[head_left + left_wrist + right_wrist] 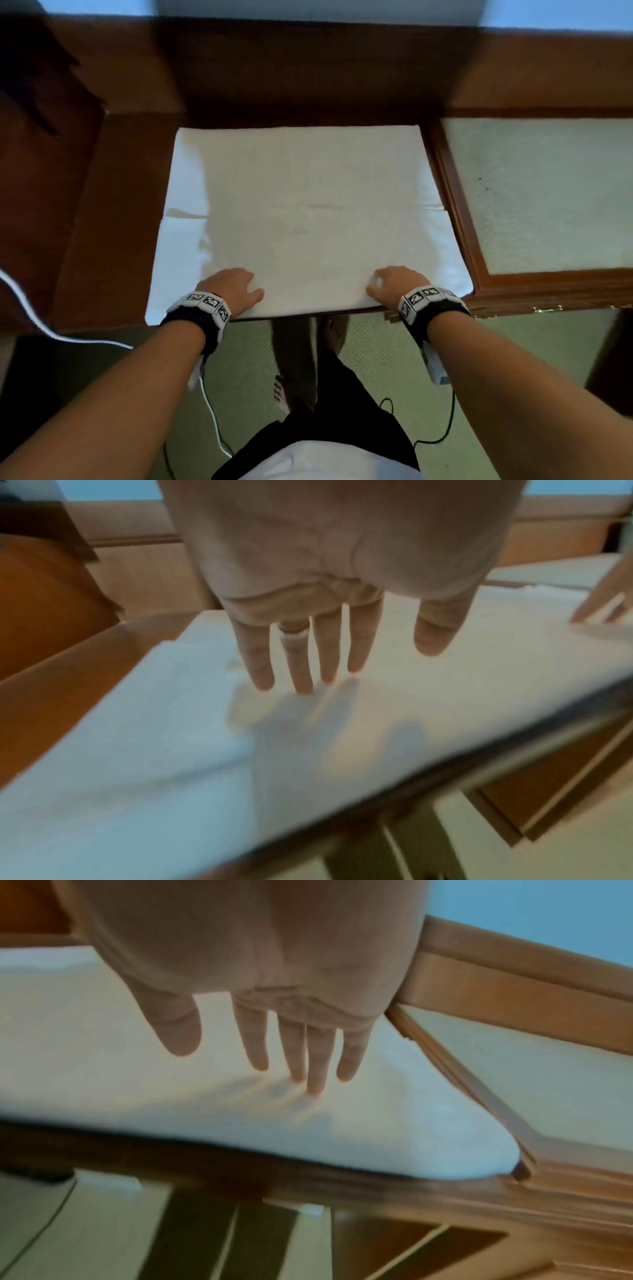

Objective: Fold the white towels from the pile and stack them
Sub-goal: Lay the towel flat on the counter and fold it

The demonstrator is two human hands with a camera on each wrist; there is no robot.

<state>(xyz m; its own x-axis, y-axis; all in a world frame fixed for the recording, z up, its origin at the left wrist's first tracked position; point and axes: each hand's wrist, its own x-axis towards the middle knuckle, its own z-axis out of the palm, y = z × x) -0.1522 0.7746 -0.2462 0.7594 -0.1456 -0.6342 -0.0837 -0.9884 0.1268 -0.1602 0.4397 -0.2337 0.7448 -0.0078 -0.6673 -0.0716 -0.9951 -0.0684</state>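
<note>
White towel [308,212] lies spread on the wooden worktop [113,219], near edge at its front; left hand [233,289] and right hand [394,287] flat, fingers straight, holding nothing, likely pinning it for a fold.

1. The towel [308,212] lies spread flat on the bench [113,212], its near edge running along the bench's front edge.
2. A lower layer of the towel sticks out past the upper layer on both the left and right sides.
3. The left hand [233,291] rests on the towel's near-left part; its fingers [298,664] point away from the person and touch the cloth.
4. The right hand [394,287] rests on the near-right part, well apart from the left.
5. A framed panel [548,195] lies just beside the towel on the right.
6. The floor [383,363] lies below the bench's front edge, with the person's feet [329,339] on it.
7. A cable [30,308] runs across the bench's left end.
</note>
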